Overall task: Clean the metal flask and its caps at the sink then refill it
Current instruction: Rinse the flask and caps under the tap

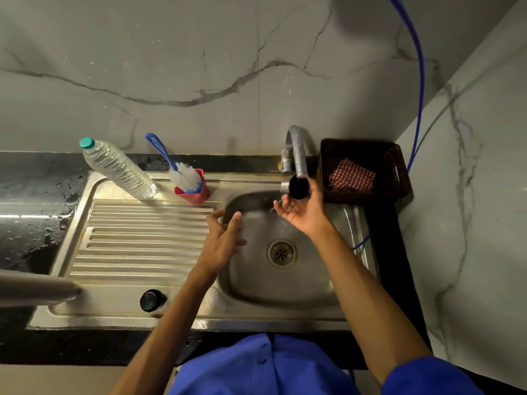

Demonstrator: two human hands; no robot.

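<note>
1. Pinching a round black cap (298,188) between thumb and fingers (313,189), the right hand (302,208) holds it right under the spout of the curved grey metal tap (298,151), palm turned up; a few drops of water show just below the palm.
2. The left hand (225,238) hangs over the left edge of the stainless steel sink basin (285,286), its fingers loosely spread and grasping nothing.
3. A round metal drain strainer (281,253) sits in the basin floor between the two forearms.
4. A second round black cap (152,300) lies on the front rim of the sink, near the left forearm.
5. The long metal flask (37,287) lies on its side at the left edge, its end pointing toward that cap; it looks blurred.
6. On the ribbed steel drainboard (142,240) stand a clear plastic water bottle with a teal lid (117,168) and a small red cup (192,192) holding a white-bristled brush with a blue handle (171,161).
7. A dark brown plastic basket (399,178) on the black counter (22,212) right of the tap holds a red checked cloth (352,176).
8. A thin blue hose (419,81) runs down the marble wall behind the basket.
</note>
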